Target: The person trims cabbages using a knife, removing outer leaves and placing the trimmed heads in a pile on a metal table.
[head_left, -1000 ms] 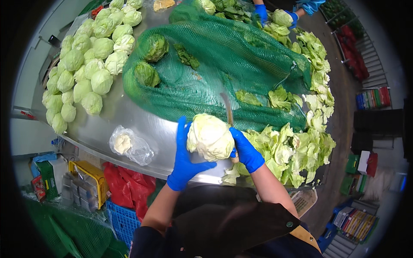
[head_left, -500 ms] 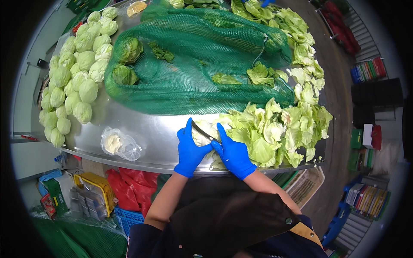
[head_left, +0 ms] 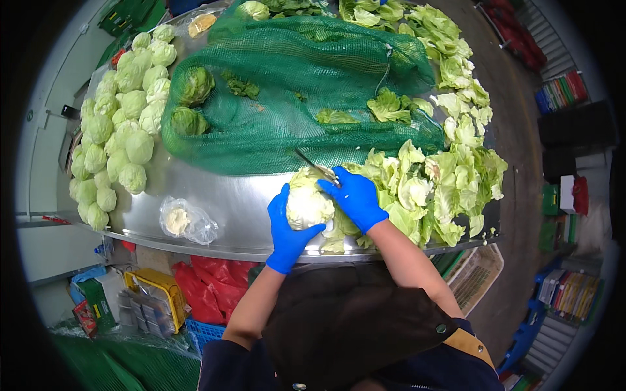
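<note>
Fingers of my blue-gloved left hand point(head_left: 287, 236) are wrapped round the left side of a round, pale green-white cabbage point(head_left: 306, 206), thumb hooked along the side nearest me. My blue-gloved right hand point(head_left: 357, 199) is closed on a slim knife with a dark, curved blade point(head_left: 312, 162); the handle's mostly hidden in my grip, and the blade points up and left, just past the far side of the cabbage. So yeah, the cabbage sits between my hands near the front edge of a shiny steel worktop point(head_left: 251, 195), though I can't tell if it's touching the metal or lifted a bit. Right beside it on my right is a messy heap of loose, light green leaves point(head_left: 417, 192). Beyond my hands there's a big green mesh net point(head_left: 280, 124) spread out, a bunch of pale green, round cabbage heads point(head_left: 124, 130) off to the left, and a crumpled clear plastic bag point(head_left: 202, 227) nearer me.
</note>
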Tool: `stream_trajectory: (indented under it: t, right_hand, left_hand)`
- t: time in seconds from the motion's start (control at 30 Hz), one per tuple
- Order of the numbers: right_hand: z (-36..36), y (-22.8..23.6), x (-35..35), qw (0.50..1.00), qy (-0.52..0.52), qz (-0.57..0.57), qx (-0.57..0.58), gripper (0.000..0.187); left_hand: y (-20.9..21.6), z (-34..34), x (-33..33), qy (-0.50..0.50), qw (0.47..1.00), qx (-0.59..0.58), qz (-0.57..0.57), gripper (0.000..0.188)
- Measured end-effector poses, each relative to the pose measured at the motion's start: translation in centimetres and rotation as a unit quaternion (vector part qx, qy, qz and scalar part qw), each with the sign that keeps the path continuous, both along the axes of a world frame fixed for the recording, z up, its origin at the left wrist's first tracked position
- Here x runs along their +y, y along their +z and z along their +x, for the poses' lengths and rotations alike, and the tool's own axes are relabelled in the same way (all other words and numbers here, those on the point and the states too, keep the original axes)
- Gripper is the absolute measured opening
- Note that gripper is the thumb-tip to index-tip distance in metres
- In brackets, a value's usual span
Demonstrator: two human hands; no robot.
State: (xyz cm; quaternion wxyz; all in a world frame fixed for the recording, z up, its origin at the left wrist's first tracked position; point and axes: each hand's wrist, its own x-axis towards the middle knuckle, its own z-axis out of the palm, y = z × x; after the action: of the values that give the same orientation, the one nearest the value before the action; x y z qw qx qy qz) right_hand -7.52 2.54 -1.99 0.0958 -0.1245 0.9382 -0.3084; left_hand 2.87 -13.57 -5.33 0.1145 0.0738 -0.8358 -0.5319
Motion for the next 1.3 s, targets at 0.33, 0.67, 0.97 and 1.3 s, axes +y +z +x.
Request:
stream_trajectory:
  t: [0.33, 0.67, 0.97, 1.3]
  right_hand:
    - [-2.2, 1.2, 9.3, 0.987, -0.149, 0.048, 0.02, 0.06]
    - [1.7, 5.9, 3.0, 0.889, 0.063, -0.443, -0.098, 0.021]
    - [-0.4, 8.2, 5.7, 0.969, 0.073, -0.231, 0.05, 0.051]
    - [0.7, 6.9, 1.5, 0.918, 0.095, -0.364, -0.123, 0.074]
  left_hand:
    - [5.7, -0.4, -1.6, 0.005, 0.922, 0.019, 0.386, 0.101]
    - [3.9, -1.4, -2.5, -0.004, 0.849, -0.085, 0.521, 0.073]
    - [3.6, -0.6, -2.1, 0.042, 0.657, -0.082, 0.748, 0.068]
    - [4.9, -0.9, -1.8, -0.019, 0.692, -0.119, 0.712, 0.072]
